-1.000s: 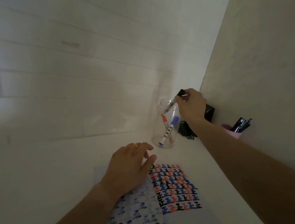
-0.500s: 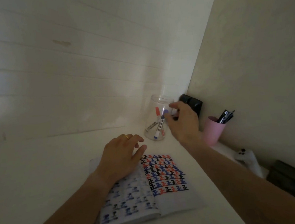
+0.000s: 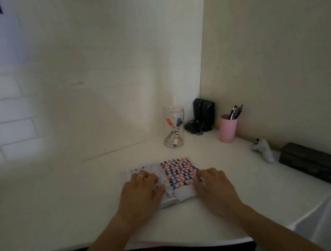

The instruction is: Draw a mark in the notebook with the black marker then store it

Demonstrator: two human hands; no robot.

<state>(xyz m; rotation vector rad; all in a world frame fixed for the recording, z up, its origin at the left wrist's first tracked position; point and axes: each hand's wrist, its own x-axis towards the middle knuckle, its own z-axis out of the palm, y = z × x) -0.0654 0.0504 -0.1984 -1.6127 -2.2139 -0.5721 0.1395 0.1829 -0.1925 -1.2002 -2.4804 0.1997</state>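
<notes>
White desk under me: my left hand and right hand lie flat and empty on the open notebook. Behind it, the black marker leans inside the clear jar, pink cup nearby.

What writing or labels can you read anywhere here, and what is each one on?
"正": repeated in rows of black, blue and red across the right page of the notebook.
Left page of the notebook: fainter marks, too blurred to read.
Labels on the markers in the clear jar: printed text, too small to read.
Pink cup and black device: no text visible.
</notes>
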